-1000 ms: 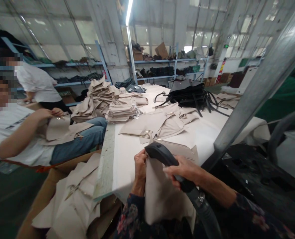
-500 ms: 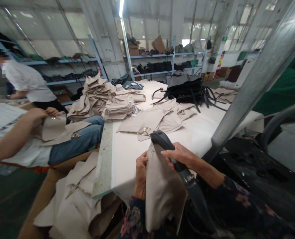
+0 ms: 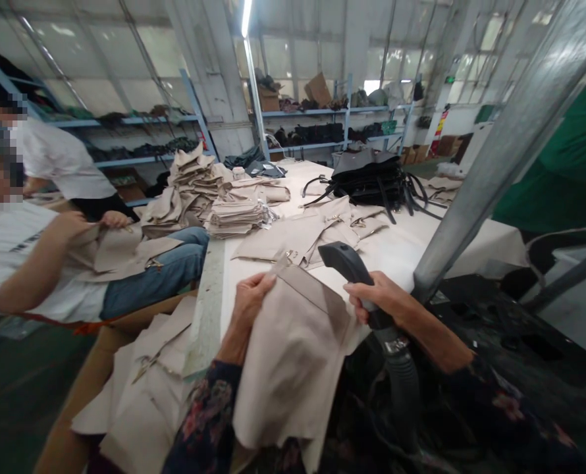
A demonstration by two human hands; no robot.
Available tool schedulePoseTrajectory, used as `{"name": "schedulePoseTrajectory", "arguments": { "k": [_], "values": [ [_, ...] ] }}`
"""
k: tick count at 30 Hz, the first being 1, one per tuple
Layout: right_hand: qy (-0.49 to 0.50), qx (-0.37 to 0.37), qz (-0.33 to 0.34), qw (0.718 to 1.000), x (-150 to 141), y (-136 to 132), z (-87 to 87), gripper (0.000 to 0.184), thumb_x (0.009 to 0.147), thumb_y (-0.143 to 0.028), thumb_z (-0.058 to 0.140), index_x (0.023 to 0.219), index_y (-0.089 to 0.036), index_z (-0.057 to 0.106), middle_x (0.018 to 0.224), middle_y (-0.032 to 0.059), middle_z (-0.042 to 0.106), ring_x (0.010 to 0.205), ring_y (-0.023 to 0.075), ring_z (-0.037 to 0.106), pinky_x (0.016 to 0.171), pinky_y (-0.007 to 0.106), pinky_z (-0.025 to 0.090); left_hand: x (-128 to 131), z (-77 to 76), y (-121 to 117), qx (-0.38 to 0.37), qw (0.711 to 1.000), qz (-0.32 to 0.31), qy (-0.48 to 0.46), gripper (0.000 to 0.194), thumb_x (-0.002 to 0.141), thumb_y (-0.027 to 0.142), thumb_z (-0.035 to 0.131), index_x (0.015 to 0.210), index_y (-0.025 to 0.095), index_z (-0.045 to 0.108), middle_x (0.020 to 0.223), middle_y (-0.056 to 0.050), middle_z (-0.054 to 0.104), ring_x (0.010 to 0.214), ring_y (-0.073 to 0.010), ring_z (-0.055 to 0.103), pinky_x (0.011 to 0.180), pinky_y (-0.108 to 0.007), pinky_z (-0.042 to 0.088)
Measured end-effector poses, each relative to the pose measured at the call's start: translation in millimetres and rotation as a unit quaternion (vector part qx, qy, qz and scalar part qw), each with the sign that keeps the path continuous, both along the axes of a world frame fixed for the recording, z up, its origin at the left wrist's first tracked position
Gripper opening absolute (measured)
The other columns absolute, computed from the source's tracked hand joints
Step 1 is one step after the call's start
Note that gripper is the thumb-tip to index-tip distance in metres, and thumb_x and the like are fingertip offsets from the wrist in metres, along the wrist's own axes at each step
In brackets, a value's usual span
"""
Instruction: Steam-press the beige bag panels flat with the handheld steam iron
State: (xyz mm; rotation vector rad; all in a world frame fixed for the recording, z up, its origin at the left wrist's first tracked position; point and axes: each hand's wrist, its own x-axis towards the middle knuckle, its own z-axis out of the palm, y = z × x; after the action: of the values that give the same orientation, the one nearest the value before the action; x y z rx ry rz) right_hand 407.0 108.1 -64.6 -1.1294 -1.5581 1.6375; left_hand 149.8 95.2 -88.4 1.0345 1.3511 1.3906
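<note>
My left hand [image 3: 250,304] pinches the upper left edge of a beige bag piece [image 3: 293,349], which hangs down in front of me over the table's near edge. Its broad face is turned towards me, with a folded band along the top. My right hand [image 3: 379,299] is wrapped round the handle of a black vacuum hose [image 3: 349,263]. The curved, open-ended nozzle points up and left, a little apart from the piece's upper right edge. From the handle the ribbed hose runs down into shadow.
Beige pieces with metal clasps [image 3: 293,247] lie on the white table [image 3: 401,243], near stacked pieces [image 3: 236,217] and black bags [image 3: 367,178]. A metal post [image 3: 475,178] slants up at right. A box [image 3: 83,388] of beige pieces stands lower left, beside a seated person [image 3: 41,263].
The beige piece has swung left and turned its broad face towards me, with my left hand moving left. The nozzle has come off its top edge and moved right and slightly up.
</note>
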Motion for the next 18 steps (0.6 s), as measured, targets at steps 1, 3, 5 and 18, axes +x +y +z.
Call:
{"name": "schedulePoseTrajectory", "arguments": {
  "k": [1,3,5,18],
  "values": [
    [0.012,0.005,-0.002,1.0,8,-3,3.3,0.035,0.079,-0.041,0.064,0.059,-0.016,0.053,0.043,-0.0009,0.051,0.038,0.0108,0.048,0.038,0.021,0.039,-15,20.7,5,0.026,0.998,0.029,0.059,0.039,0.058,0.044,0.074,0.08,0.011,0.068,0.06,0.002,0.059,0.051,-0.0103,0.047,0.049,-0.022,0.037],
    [0.032,0.012,-0.011,0.999,22,-11,6.6,0.034,0.078,-0.04,0.065,0.059,-0.016,0.052,0.044,-0.0017,0.049,0.038,0.0111,0.048,0.04,0.023,0.04,-42,66.6,13,0.113,0.966,0.094,0.213,0.033,0.068,0.039,0.067,0.083,0.01,0.069,0.06,0.004,0.057,0.051,-0.0084,0.045,0.051,-0.02,0.036],
    [0.031,0.01,-0.01,0.999,32,-21,5.2,0.033,0.078,-0.041,0.065,0.06,-0.016,0.052,0.045,-0.002,0.049,0.039,0.0113,0.047,0.041,0.023,0.04,-55,110.7,19,0.232,0.884,0.147,0.379,0.026,0.077,0.032,0.06,0.087,0.01,0.07,0.064,0.003,0.057,0.058,-0.0095,0.049,0.06,-0.023,0.04],
    [-0.033,-0.019,-0.021,0.999,80,-60,-27.4,0.032,0.08,-0.04,0.064,0.064,-0.016,0.05,0.046,-0.0027,0.049,0.038,0.0111,0.047,0.039,0.022,0.039,73,-47.8,41,0.171,0.59,-0.295,0.732,0.037,0.085,-0.001,0.033,0.106,0.009,0.062,0.094,-0.016,0.061,0.078,-0.0234,0.062,0.069,-0.035,0.047]
  ]
}}
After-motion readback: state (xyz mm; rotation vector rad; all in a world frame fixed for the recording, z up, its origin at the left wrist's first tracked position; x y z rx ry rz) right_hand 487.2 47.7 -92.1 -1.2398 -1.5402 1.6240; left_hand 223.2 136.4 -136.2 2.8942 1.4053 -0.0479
